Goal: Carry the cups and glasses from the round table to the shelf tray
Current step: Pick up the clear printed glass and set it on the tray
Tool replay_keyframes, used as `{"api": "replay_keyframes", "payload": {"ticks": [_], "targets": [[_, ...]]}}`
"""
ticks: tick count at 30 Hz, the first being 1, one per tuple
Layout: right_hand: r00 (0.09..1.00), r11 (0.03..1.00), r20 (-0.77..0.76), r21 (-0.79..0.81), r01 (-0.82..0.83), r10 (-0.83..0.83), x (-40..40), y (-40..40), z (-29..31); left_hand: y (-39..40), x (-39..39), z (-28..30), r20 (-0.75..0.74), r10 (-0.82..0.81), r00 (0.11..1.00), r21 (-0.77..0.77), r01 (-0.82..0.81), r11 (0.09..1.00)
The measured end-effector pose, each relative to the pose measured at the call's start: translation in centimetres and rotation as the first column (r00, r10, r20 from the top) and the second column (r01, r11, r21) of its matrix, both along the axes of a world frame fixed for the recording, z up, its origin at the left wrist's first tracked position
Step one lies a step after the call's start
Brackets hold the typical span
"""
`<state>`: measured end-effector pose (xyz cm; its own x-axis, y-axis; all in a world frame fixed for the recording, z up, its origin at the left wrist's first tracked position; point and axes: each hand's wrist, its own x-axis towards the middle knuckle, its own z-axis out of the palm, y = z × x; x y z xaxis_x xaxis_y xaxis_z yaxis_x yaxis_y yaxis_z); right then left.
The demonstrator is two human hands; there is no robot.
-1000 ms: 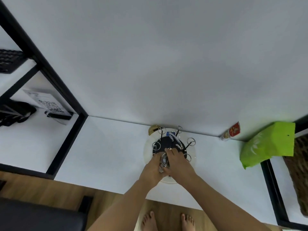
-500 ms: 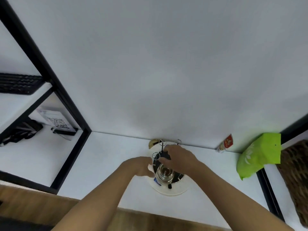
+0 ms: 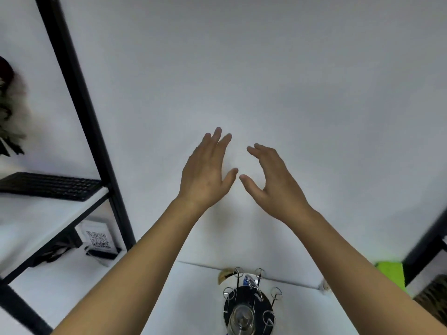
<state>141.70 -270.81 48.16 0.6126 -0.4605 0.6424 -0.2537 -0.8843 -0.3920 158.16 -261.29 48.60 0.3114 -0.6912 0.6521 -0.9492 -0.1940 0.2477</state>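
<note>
A clear glass [image 3: 242,319] stands upside down on the black round cup rack [image 3: 249,303] with wire loop holders, on the white shelf [image 3: 188,298] at the bottom of the view. My left hand [image 3: 205,172] and my right hand [image 3: 271,180] are raised high in front of the white wall, well above the rack. Both hold nothing and their fingers are spread. No round table is in view.
A black shelf frame post [image 3: 79,112] runs down the left. A black keyboard [image 3: 48,186] lies on the upper left shelf, a QR-code stand [image 3: 96,239] below it. A green bag [image 3: 390,273] and a woven basket [image 3: 433,296] sit at the right.
Both hands have let go of the glass on the rack and risen up in front of the wall. The view has tilted upward, so the rack now sits at the bottom edge.
</note>
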Motion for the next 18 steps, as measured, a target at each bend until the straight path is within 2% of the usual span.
{"api": "replay_keyframes", "payload": {"ticks": [4,11,15,18], "targets": [[1.000,1.000,0.021,0.026,-0.017,0.016,-0.5,0.1,0.3,0.8,-0.6,0.0,0.014,0.017,1.000,0.006,-0.017,1.000],[0.984,0.978,0.052,0.115,-0.175,0.170,-1.2,1.2,0.8,4.8,-3.2,0.1,-0.068,0.101,0.993,-0.032,-0.103,0.994],[0.949,0.927,0.034,0.208,-0.312,0.312,-1.6,2.6,0.1,8.5,-6.2,-0.2,-0.129,0.178,0.976,-0.055,-0.186,0.981],[0.889,0.852,0.048,0.268,-0.450,0.455,-2.2,4.4,-1.4,12.2,-9.9,-0.9,-0.173,0.290,0.941,-0.058,-0.304,0.951]]}}
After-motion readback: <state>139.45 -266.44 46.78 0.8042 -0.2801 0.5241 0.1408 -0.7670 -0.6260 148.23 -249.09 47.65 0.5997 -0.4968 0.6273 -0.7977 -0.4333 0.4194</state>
